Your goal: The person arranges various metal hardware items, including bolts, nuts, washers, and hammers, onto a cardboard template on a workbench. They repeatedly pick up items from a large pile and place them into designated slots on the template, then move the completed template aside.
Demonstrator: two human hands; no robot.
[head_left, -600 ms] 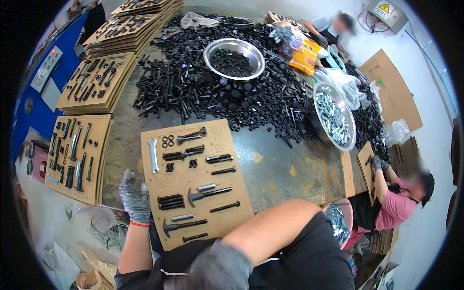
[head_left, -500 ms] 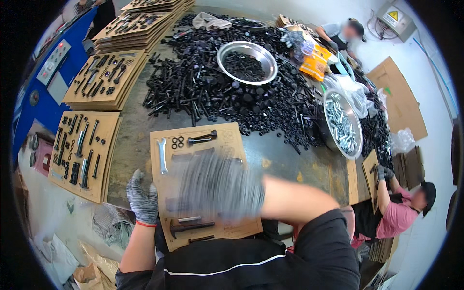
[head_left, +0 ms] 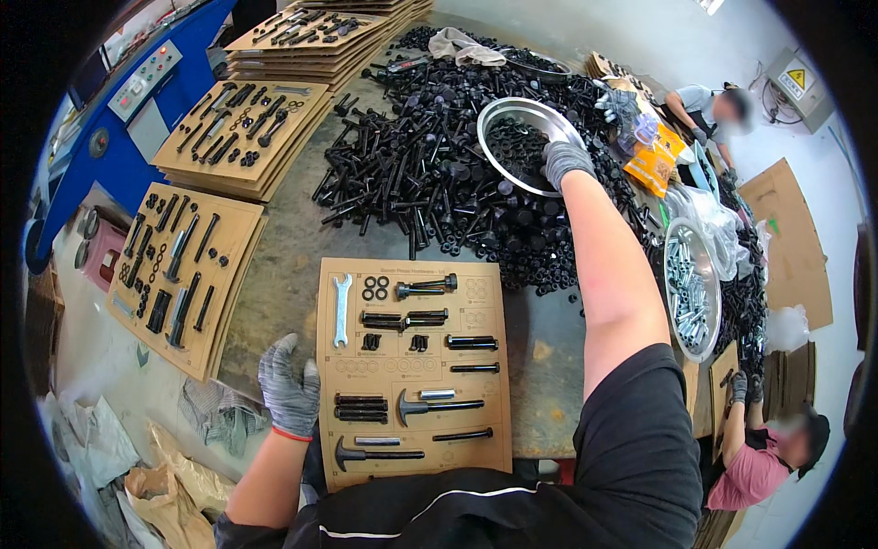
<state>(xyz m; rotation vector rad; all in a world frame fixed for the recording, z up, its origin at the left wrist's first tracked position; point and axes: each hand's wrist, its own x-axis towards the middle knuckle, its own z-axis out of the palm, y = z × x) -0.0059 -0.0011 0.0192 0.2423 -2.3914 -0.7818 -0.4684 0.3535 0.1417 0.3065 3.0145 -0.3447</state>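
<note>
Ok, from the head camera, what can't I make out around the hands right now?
- What the right hand may hold at the steel bowl: head view, hidden by the hand itself.
- Lower edge of the cardboard board: head view, covered by the black shirt.
- Small captions on the board: head view, too small to read reliably.

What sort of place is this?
Likely a hardware workshop or factory floor: a heap of black bolts and nuts, stacks of fastener-laden cardboard boards and a blue cabinet with a button panel.
</note>
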